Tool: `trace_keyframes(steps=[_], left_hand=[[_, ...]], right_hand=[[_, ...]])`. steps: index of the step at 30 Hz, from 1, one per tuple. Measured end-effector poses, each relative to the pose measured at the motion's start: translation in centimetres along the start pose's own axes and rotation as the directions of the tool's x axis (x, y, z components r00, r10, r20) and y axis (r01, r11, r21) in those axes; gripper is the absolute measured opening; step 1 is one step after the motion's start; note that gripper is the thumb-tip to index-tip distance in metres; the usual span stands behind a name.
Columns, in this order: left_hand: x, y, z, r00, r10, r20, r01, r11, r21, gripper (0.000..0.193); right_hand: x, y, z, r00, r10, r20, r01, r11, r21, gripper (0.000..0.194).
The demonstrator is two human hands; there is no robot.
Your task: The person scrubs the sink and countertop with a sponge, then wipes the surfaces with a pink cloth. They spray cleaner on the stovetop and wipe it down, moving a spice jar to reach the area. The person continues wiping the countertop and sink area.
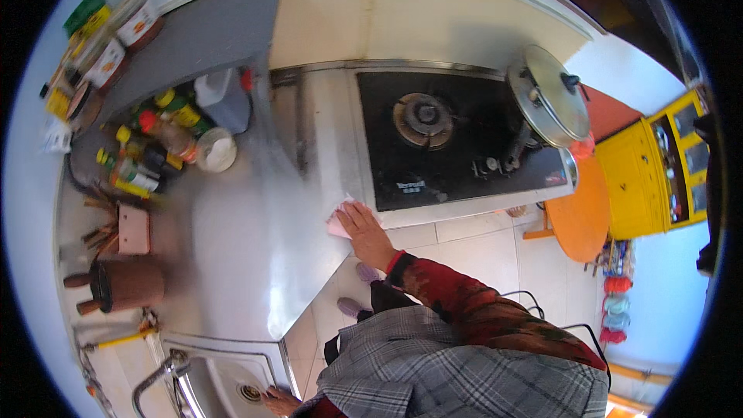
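Observation:
My right hand [367,236] presses a pink cloth [339,226] flat against the stainless steel countertop [249,238], near the counter's corner and just left of the gas cooktop. The cloth shows past the fingers on both sides. At the bottom of the view, my left hand [281,402] is at the near edge of the sink [232,371], close to the drain. Only part of that hand is seen, and its grip is unclear. The black glass gas cooktop [429,174] has a bare round burner [426,119] on its left side.
A lidded pot [551,98] stands on the cooktop's right side. Bottles [174,133], a white bowl [217,150], a pink utensil holder [134,229] and a brown knife block [130,284] line the counter's left. A faucet [154,380] arches by the sink. An orange table [580,215] stands right.

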State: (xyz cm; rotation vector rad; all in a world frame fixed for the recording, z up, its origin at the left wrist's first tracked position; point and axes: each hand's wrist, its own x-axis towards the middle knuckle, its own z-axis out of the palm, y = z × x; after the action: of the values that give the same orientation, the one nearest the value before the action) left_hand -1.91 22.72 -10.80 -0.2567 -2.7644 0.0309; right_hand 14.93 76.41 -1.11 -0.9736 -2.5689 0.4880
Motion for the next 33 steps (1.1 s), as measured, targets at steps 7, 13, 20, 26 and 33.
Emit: trace_keyframes(steps=[7, 13, 20, 26, 33], left_hand=[[-0.5, -3.1, 2.8, 0.977, 0.214, -0.012, -0.206, 0.953, 0.221, 0.039], [-0.4, 0.3, 1.3, 0.963, 0.268, 0.019, -0.242, 0.837, 0.491, 0.034], [-0.5, 0.2, -0.7, 0.958, 0.181, 0.223, -0.284, 0.714, 0.640, 0.030], [-0.5, 1.7, -3.5, 0.970, 0.082, 0.227, -0.167, 0.908, 0.386, 0.036], [-0.4, 1.1, -3.8, 0.957, 0.151, 0.246, -0.219, 0.934, 0.281, 0.037]], right_hand=[[7.4, 5.0, 1.9, 0.976, 0.123, -0.180, -0.135, 0.990, -0.051, 0.066], [16.5, 10.5, 2.0, 0.954, 0.201, -0.221, -0.221, 0.973, -0.070, 0.056], [28.3, 17.8, 3.1, 0.919, 0.189, -0.347, -0.238, 0.966, -0.104, 0.049], [36.4, 21.5, 2.7, 0.942, -0.001, -0.336, -0.049, 0.989, -0.141, 0.042], [37.1, 19.6, 2.2, 0.947, -0.060, -0.315, 0.055, 0.998, -0.025, 0.039]])
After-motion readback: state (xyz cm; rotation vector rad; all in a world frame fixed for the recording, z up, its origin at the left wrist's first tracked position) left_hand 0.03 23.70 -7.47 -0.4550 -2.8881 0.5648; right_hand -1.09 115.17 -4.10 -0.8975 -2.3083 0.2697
